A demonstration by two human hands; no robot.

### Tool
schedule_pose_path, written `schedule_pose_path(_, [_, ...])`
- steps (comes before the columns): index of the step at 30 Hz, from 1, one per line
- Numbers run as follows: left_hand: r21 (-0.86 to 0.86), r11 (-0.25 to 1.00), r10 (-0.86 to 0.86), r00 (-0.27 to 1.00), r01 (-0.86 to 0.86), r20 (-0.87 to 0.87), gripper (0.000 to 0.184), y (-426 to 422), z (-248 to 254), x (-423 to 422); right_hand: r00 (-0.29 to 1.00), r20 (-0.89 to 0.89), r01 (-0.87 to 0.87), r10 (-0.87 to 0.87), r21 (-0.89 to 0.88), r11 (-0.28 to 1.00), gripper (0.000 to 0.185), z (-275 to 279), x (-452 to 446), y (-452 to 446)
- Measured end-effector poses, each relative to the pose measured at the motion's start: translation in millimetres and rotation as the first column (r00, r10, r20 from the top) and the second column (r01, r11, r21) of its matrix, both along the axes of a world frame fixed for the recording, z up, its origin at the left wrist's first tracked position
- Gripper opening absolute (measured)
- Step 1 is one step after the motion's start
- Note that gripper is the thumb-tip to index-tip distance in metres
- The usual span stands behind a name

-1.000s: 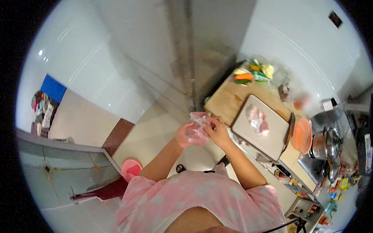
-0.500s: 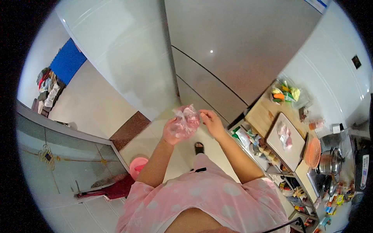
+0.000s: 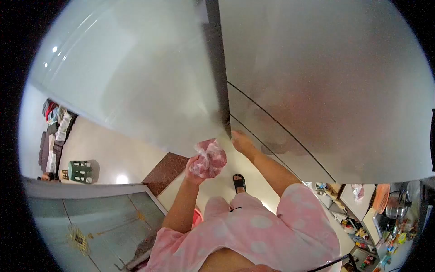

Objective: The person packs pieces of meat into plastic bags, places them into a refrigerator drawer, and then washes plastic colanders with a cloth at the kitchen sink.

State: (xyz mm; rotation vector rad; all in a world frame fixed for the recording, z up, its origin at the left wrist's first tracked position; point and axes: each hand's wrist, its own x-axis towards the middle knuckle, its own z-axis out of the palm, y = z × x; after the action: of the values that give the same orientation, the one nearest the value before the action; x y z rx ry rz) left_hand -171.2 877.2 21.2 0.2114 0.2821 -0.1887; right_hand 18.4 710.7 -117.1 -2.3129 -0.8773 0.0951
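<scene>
A clear plastic bag of pinkish-red meat (image 3: 209,158) is in my left hand (image 3: 194,171), whose fingers are wrapped round its left side. My right hand (image 3: 241,140) is at the lower left edge of a large grey refrigerator (image 3: 317,90), beside its lower door seams. The fingertips of that hand are partly hidden at the edge, so their grip cannot be made out.
A cutting board (image 3: 358,199) with a piece of meat lies on the counter at the right, near an orange basket (image 3: 381,197) and a metal pot (image 3: 398,204). A green stool (image 3: 80,172) stands far left. A glass door (image 3: 95,226) is at lower left.
The view has turned and come nearer the refrigerator. My right hand has left the bag and moved to the refrigerator's edge. The bag remains in my left hand. The counter has shifted to the lower right.
</scene>
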Motion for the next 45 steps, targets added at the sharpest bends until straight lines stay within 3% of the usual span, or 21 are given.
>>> schedule_pose_path(3, [-0.004,1.000,0.007,1.000,-0.006,0.002,0.045,9,-15,13,0.973,-0.221,-0.032,-0.063,-0.403,0.915,0.045,2,37,36])
schedule_pose_path(5, [-0.040,0.999,-0.016,0.999,0.014,-0.034,0.046,8,-31,27,0.961,-0.256,-0.050,-0.101,-0.523,0.851,0.046,-26,56,45])
schedule_pose_path(7, [-0.134,0.989,-0.064,0.996,0.056,-0.054,0.046,5,-50,42,0.988,-0.142,-0.050,-0.059,-0.659,0.751,0.049,-59,71,36])
schedule_pose_path(9, [-0.185,0.972,-0.155,0.987,0.145,-0.043,0.046,7,-61,54,0.989,0.100,0.012,0.109,-0.790,0.613,0.054,-83,78,25])
schedule_pose_path(11, [-0.206,0.942,-0.278,0.960,0.267,-0.026,0.045,14,-72,66,0.992,-0.053,0.020,-0.116,-0.834,0.551,0.062,-41,72,12])
schedule_pose_path(12, [-0.117,0.944,-0.314,0.949,0.309,-0.028,0.045,12,-81,71,0.966,-0.125,0.013,-0.227,-0.852,0.524,0.066,-27,70,3])
schedule_pose_path(14, [-0.131,0.915,-0.385,0.923,0.381,-0.005,0.045,28,-104,86,0.847,-0.176,0.148,-0.502,-0.828,0.540,0.060,-56,96,7])
schedule_pose_path(17, [-0.058,0.908,-0.417,0.908,0.415,-0.044,0.044,35,-119,83,0.854,0.072,0.339,-0.515,-0.828,0.447,0.068,-106,89,5])
schedule_pose_path(20, [-0.001,0.899,-0.435,0.894,0.437,-0.107,0.043,36,-133,86,0.771,-0.029,0.331,-0.636,-0.835,0.440,0.069,-116,98,-6])
schedule_pose_path(23, [-0.085,0.869,-0.493,0.864,0.487,-0.098,0.042,49,-141,87,0.711,-0.080,0.357,-0.698,-0.815,0.457,0.064,-100,79,1])
schedule_pose_path(24, [-0.128,0.853,-0.518,0.851,0.506,-0.084,0.042,49,-145,86,0.727,-0.105,0.349,-0.679,-0.794,0.497,0.051,-114,66,4])
schedule_pose_path(27, [-0.154,0.838,-0.542,0.831,0.524,-0.123,0.044,52,-139,88,0.734,-0.284,0.313,-0.617,-0.665,0.678,0.027,-64,12,11])
schedule_pose_path(30, [-0.170,0.794,-0.602,0.793,0.583,-0.092,0.047,56,-127,95,0.825,-0.054,0.514,-0.562,-0.342,0.787,0.019,-57,-56,-9])
schedule_pose_path(32, [-0.134,0.783,-0.616,0.786,0.607,-0.039,0.052,55,-102,99,0.585,0.021,0.811,-0.811,-0.027,0.584,0.018,-10,-109,-20])
schedule_pose_path(33, [-0.121,0.767,-0.637,0.770,0.630,-0.030,0.057,54,-107,102,0.459,0.096,0.888,-0.883,-0.015,0.459,0.021,-11,-133,-32])
schedule_pose_path(35, [-0.069,0.735,-0.676,0.737,0.674,-0.005,0.066,62,-108,105,0.319,0.020,0.948,-0.948,-0.022,0.318,0.031,2,-180,-42])
schedule_pose_path(36, [-0.025,0.767,-0.638,0.758,0.641,-0.135,0.067,62,-93,103,0.228,-0.059,0.971,-0.972,-0.062,0.232,0.038,9,-200,-41])
schedule_pose_path(39, [-0.001,0.664,-0.746,0.663,0.747,0.068,0.065,53,-97,114,0.116,-0.022,0.990,-0.993,-0.078,0.117,0.051,-23,-247,-36])
schedule_pose_path(42, [0.036,0.661,-0.750,0.660,0.749,0.041,0.059,52,-79,113,0.049,-0.151,0.999,-0.987,0.013,0.048,0.057,-28,-271,-16])
schedule_pose_path(45, [0.003,0.621,-0.782,0.620,0.783,0.069,0.059,55,-70,114,-0.085,-0.035,0.977,-0.996,-0.201,-0.077,0.060,-9,-286,-1])
